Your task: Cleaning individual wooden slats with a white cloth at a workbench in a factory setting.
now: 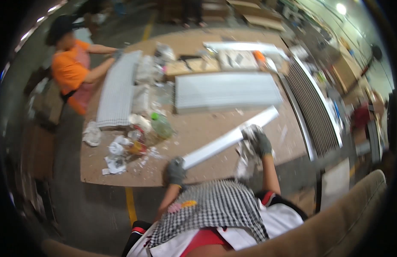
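Note:
A long, flat white strip (215, 146) lies at a slant above the near part of the table. My left hand (176, 171), in a dark grey glove, is closed around the strip's near left end. Farther along, my right hand (261, 143), gloved alike, presses a crumpled white rag (251, 129) against the strip toward its right end. Its fingers are bent over the rag. A loose whitish piece of cloth or film (245, 160) lies below that hand by the table edge; blur hides what it is.
Stacked white strips (226, 90) lie beyond my hands. A green-capped bottle (161, 126) and crumpled white wads (117, 150) are at left. A person in orange (72, 64) handles another strip stack (119, 92). Dark slats (314, 105) line the table's right side.

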`<state>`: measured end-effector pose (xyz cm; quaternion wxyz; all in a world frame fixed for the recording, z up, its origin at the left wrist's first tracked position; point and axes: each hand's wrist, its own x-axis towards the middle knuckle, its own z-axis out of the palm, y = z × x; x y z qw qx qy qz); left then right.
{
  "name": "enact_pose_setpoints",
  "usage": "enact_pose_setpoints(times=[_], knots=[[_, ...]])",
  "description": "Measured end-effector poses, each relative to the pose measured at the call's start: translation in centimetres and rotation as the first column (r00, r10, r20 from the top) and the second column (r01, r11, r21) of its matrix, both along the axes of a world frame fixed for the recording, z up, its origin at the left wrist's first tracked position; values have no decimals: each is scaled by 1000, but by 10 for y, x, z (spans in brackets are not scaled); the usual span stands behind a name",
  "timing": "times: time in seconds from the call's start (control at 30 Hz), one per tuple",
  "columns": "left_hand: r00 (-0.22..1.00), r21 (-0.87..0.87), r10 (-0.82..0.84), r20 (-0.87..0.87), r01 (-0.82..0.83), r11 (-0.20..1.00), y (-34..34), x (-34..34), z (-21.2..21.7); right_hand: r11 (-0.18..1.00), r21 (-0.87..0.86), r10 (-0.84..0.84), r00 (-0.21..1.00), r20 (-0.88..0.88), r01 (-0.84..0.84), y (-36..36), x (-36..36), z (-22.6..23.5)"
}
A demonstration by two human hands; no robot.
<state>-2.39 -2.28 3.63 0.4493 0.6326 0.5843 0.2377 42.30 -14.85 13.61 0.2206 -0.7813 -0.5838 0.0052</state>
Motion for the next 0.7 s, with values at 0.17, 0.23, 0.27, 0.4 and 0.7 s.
enact_pose_setpoints(times=[0.17,0.23,0.27,0.4,0.7], knots=[[597,-647,607,524,-184,740,35,1,36,990,-73,-139,862,-488,118,47,-55,129],[559,-642,573,599,-93,761,44,-5,19,994,-91,-88,886,-455,52,68,-86,138],[595,-618,560,576,-130,775,47,-5,11,991,49,132,969,-210,-124,81,-103,125],[715,-522,511,477,-236,819,44,14,18,821,-227,563,809,168,-524,94,-167,21],[907,-136,169,386,-125,983,38,-18,-21,956,-110,-236,937,258,271,46,143,-27]])
